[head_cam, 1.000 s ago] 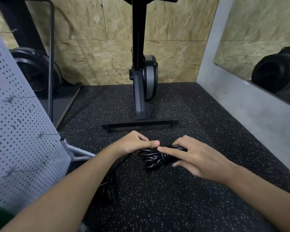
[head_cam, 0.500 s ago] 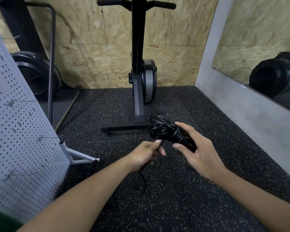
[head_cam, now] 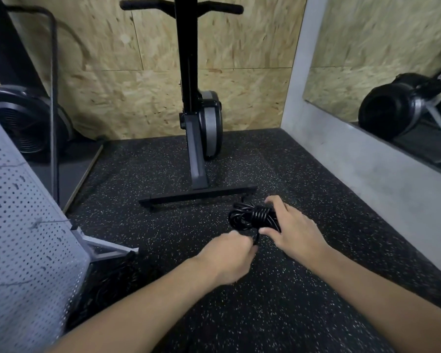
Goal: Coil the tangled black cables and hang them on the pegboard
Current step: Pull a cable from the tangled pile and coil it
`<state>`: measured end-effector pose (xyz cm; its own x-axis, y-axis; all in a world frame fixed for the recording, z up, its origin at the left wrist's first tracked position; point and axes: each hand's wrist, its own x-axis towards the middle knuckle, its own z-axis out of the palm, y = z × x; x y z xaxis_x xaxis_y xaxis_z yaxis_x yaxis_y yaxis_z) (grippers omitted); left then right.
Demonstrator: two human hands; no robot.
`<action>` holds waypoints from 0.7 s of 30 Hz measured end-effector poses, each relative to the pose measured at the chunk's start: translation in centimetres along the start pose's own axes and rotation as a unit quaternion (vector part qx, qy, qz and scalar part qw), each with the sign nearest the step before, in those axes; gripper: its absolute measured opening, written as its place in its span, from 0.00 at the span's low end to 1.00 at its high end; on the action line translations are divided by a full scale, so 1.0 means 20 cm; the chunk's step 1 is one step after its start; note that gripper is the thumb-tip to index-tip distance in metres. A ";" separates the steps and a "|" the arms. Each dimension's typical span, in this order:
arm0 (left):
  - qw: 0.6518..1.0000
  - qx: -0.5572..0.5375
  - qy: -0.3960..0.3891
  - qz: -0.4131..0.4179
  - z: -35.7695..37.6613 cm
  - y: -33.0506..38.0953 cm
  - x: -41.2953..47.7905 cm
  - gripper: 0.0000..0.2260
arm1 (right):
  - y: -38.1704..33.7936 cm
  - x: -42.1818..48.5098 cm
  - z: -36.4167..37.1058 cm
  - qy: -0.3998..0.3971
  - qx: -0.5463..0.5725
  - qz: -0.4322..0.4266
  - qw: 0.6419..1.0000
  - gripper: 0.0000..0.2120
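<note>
The coil: black cable wound into a tight bundle, held off the floor in the right hand. Right fingers curl under the bundle with the thumb over its top, a firm grasp. A short loose end drops from the bundle's near side to the left hand, just below and left of the right fingertips. Left fingers are clenched on that end, pinching it. Their exact placement is hidden behind the back of the hand.

Step in hand, as judged: securing the loose end round the bundle. To do it well:
- Hold the end taut with the left fingers.
- Pass it across the turns close to the right thumb and tuck it under a wrap.
- Leave one loop free to catch a hook.
- Do not slacken the right grasp, or the turns may spring apart.

The pegboard stands well left of the left fingers, upright on a frame, with wire hooks on its face. A dark heap lies at its foot, probably more cable but too dim to confirm.

Containers: no box or bin shows, so nothing to log there.
</note>
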<state>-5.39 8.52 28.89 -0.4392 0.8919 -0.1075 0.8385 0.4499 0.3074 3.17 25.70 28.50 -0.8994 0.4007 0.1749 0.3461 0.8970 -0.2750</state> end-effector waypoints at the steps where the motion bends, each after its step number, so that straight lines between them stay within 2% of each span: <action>1: 0.999 0.038 0.021 0.017 -0.03 0.00 -0.01 0.15 | -0.01 0.01 0.00 0.004 -0.012 -0.010 1.000 0.27; 4: 0.983 0.142 0.095 0.073 -0.12 -0.03 -0.03 0.14 | -0.01 0.02 -0.03 -0.005 -0.038 -0.044 0.998 0.28; 9: 0.966 0.166 0.151 0.132 -0.17 -0.15 -0.02 0.14 | -0.02 0.02 0.00 -0.065 -0.082 -0.119 0.987 0.29; 15: 0.922 0.178 0.292 0.183 -0.15 -0.30 0.08 0.26 | -0.05 -0.01 0.01 -0.111 -0.036 -0.194 0.974 0.32; 16: 0.924 0.173 0.294 0.173 -0.15 -0.31 0.08 0.29 | -0.05 -0.02 0.00 -0.116 -0.018 -0.198 0.973 0.32; 18: 0.952 0.089 0.263 0.127 -0.19 -0.33 0.07 0.34 | -0.07 -0.05 -0.02 -0.117 0.047 -0.189 0.974 0.33; 21: 0.983 -0.107 0.135 0.062 -0.23 -0.38 0.05 0.33 | -0.09 -0.09 -0.03 -0.110 0.132 -0.193 0.966 0.37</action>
<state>-13.58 5.75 30.78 -0.4325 0.8814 0.1900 0.8161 0.2931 0.4980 4.32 23.47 29.31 -0.9929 -0.0298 0.1151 -0.0805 0.8813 -0.4657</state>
